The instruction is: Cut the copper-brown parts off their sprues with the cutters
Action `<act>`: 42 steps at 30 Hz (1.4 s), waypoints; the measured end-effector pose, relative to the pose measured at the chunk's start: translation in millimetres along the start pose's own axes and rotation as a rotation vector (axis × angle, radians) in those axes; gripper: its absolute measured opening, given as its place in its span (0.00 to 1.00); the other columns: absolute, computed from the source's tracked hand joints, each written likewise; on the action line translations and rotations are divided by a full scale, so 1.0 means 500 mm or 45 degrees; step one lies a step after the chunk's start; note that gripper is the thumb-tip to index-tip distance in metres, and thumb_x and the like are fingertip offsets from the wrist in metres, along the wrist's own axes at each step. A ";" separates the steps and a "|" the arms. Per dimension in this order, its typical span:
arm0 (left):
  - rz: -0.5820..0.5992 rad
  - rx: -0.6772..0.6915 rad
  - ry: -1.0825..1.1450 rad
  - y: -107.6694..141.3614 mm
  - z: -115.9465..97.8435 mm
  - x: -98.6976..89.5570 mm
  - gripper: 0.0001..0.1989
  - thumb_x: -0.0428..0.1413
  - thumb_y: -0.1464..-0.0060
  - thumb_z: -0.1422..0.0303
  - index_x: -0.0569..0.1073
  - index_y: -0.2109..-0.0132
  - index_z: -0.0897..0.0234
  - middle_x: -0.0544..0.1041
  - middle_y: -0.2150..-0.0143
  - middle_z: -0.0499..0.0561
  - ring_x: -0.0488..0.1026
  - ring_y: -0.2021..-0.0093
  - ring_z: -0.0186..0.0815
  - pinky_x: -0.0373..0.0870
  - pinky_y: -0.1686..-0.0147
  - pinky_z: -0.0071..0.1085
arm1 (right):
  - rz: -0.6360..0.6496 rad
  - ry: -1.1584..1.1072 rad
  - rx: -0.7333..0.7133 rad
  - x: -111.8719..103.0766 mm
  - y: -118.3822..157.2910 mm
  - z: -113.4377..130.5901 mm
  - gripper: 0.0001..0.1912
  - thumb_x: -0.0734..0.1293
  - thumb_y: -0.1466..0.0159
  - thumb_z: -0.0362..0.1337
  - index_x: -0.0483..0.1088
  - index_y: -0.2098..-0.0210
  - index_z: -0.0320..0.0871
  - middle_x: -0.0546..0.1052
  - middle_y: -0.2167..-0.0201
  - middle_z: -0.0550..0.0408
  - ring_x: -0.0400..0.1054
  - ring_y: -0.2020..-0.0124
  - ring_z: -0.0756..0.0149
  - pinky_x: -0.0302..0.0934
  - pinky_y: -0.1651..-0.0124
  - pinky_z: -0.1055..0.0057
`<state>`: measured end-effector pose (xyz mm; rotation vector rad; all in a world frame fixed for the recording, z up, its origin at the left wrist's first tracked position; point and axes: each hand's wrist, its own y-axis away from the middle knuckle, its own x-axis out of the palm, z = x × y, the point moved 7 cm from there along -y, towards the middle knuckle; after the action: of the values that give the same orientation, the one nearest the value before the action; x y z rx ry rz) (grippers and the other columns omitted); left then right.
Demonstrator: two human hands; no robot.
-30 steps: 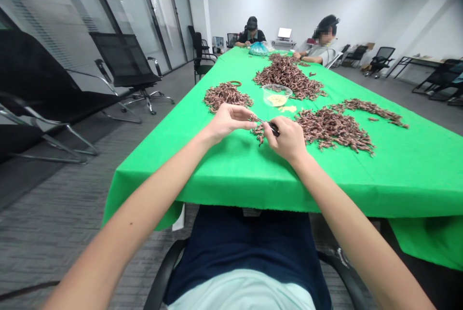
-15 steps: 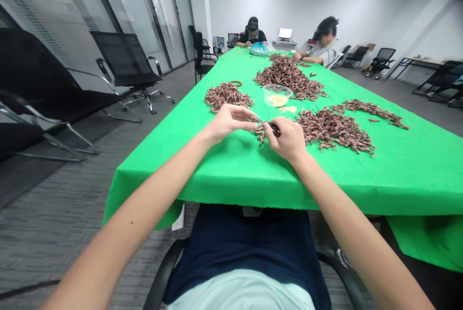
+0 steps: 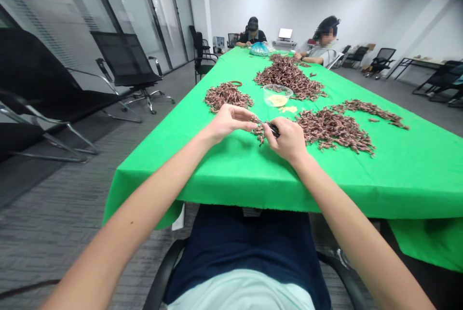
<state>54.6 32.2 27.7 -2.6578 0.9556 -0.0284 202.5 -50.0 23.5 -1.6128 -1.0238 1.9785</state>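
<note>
My left hand (image 3: 231, 121) pinches a small brown knobbly piece between thumb and fingers. My right hand (image 3: 288, 137) is closed around a dark-handled tool (image 3: 274, 129), whose thin metal tip meets the piece at my left fingertips. Under and beside the tool lie a few loose brown pieces (image 3: 260, 136). Just beyond my hands stands a clear round tub (image 3: 278, 97) with pale yellow bits in it, and more pale bits (image 3: 288, 109) lie beside it. A brown pile (image 3: 227, 96) sits behind my left hand; another pile (image 3: 334, 129) spreads right of my right hand.
A green cloth (image 3: 231, 180) covers the long table. Farther back are a large brown pile (image 3: 289, 76) and a blue bag (image 3: 259, 49). Two people sit at the table, one at the far end (image 3: 252, 34), one at the right side (image 3: 321, 42). Office chairs (image 3: 123, 59) stand at the left.
</note>
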 end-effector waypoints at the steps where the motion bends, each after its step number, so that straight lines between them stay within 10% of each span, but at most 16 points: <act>1: -0.001 0.000 -0.005 0.000 -0.001 0.000 0.19 0.74 0.63 0.66 0.83 0.61 0.70 0.84 0.64 0.59 0.82 0.63 0.42 0.79 0.60 0.36 | -0.001 0.005 0.000 -0.001 0.000 0.001 0.21 0.57 0.29 0.50 0.70 0.68 0.43 0.75 0.73 0.50 0.67 0.70 0.62 0.52 0.67 0.68; 42: 0.189 -0.264 0.155 0.009 0.035 0.017 0.22 0.72 0.58 0.67 0.80 0.54 0.68 0.84 0.61 0.60 0.83 0.64 0.41 0.79 0.62 0.34 | -0.020 0.207 -0.084 -0.007 0.000 0.012 0.21 0.57 0.29 0.50 0.70 0.66 0.42 0.73 0.69 0.47 0.64 0.66 0.57 0.49 0.64 0.63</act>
<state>60.8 28.8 8.8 -2.7901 1.2555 -0.0608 197.5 -54.1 26.2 -1.7626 -1.0447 1.7866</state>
